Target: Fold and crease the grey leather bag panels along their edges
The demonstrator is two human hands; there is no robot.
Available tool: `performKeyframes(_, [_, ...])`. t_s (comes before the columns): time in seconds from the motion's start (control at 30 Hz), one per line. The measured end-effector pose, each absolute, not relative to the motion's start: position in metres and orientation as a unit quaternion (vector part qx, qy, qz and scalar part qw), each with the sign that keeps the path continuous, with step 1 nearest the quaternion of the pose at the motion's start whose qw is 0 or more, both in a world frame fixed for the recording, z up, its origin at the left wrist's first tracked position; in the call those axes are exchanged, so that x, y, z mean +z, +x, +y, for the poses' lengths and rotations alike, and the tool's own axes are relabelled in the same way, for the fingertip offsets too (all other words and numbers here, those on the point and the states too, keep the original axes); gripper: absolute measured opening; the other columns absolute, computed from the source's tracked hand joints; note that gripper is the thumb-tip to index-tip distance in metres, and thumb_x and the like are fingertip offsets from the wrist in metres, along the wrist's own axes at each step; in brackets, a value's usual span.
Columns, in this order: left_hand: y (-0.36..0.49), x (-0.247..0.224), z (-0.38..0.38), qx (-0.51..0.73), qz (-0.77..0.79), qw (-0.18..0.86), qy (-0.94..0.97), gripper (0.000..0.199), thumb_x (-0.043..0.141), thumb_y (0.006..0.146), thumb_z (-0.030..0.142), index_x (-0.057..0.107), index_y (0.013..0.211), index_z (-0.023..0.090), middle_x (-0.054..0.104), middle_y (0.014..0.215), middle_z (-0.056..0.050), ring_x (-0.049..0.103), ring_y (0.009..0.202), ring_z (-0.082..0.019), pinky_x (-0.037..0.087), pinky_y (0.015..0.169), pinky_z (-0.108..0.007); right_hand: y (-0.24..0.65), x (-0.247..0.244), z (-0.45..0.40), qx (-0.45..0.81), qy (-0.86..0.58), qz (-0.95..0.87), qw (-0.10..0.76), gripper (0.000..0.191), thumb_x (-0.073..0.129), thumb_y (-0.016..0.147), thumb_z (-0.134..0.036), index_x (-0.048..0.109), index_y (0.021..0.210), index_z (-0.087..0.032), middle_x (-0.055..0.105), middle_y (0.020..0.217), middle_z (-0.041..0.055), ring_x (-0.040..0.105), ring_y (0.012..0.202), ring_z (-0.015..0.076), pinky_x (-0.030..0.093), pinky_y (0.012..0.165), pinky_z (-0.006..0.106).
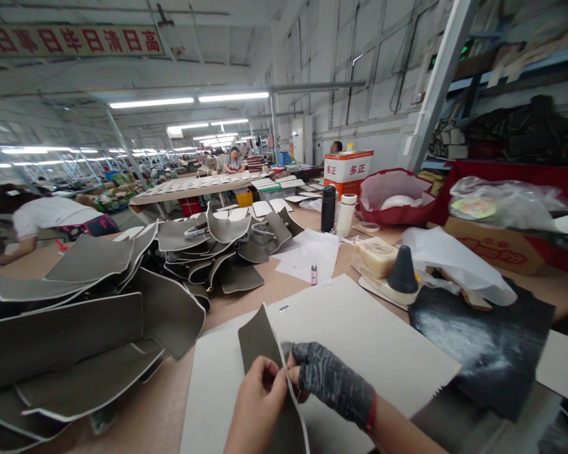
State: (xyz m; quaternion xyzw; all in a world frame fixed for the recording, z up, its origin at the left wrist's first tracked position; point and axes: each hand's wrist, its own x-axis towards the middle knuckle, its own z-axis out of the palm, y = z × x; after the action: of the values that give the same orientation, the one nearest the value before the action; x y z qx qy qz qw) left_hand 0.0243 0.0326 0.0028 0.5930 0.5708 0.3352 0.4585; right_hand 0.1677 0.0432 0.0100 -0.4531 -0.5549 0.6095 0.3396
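A dark grey panel (259,340) with a pale edge, apparently leather, stands on its side over the large off-white sheet (388,337). My left hand (259,400), bare, pinches its near face close to the pale edge. On the other side, my right hand (334,381) wears a grey fingerless knit glove with a red cuff, its fingers closed at the same edge. The fingertips of both hands meet there; whether something small is between them I cannot tell. A small metal piece (284,308) lies on the sheet beyond the panel.
Grey bag pieces (89,334) are heaped at left, with more pieces (224,246) behind. A black bottle (328,208), white bottle (346,215) and red bag (397,205) stand farther back. A dark cone (402,271) sits at right. A bent-over person (59,217) is at far left.
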Motion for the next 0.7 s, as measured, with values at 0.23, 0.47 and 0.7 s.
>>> performKeyframes(0.23, [0.022,0.009,0.037,0.269,0.602,0.386,0.646,0.016,0.044,0.072,0.028,0.041,0.058,0.021,0.049,0.049,0.004,0.049,0.049,-0.014,0.034,0.047,-0.024,0.165,0.014,0.038,0.424,-0.511,-0.678,0.314,0.004,0.048,0.064,-0.022,0.048,0.063,-0.018,0.051,0.061,-0.0009,0.046,0.058,0.0126,0.035,0.055,0.024])
performKeyframes(0.47, [0.019,0.008,0.042,0.236,0.606,0.394,0.649,0.012,0.044,0.065,0.019,0.04,0.054,0.022,0.045,0.04,0.006,0.044,0.04,-0.011,0.029,0.041,-0.021,0.157,0.007,0.035,0.388,-0.526,-0.683,0.327,0.004,0.046,0.065,-0.021,0.043,0.064,-0.019,0.051,0.066,0.0008,0.045,0.062,0.0141,0.036,0.059,0.026])
performKeyframes(0.7, [0.012,0.014,0.035,0.249,0.58,0.511,0.584,0.021,0.045,0.071,0.036,0.05,0.064,0.017,0.055,0.055,0.0,0.055,0.054,-0.016,0.045,0.049,-0.027,0.165,0.013,0.038,0.495,-0.477,-0.646,0.331,0.006,0.042,0.067,-0.022,0.044,0.062,-0.018,0.046,0.059,-0.0009,0.044,0.057,0.013,0.035,0.056,0.025])
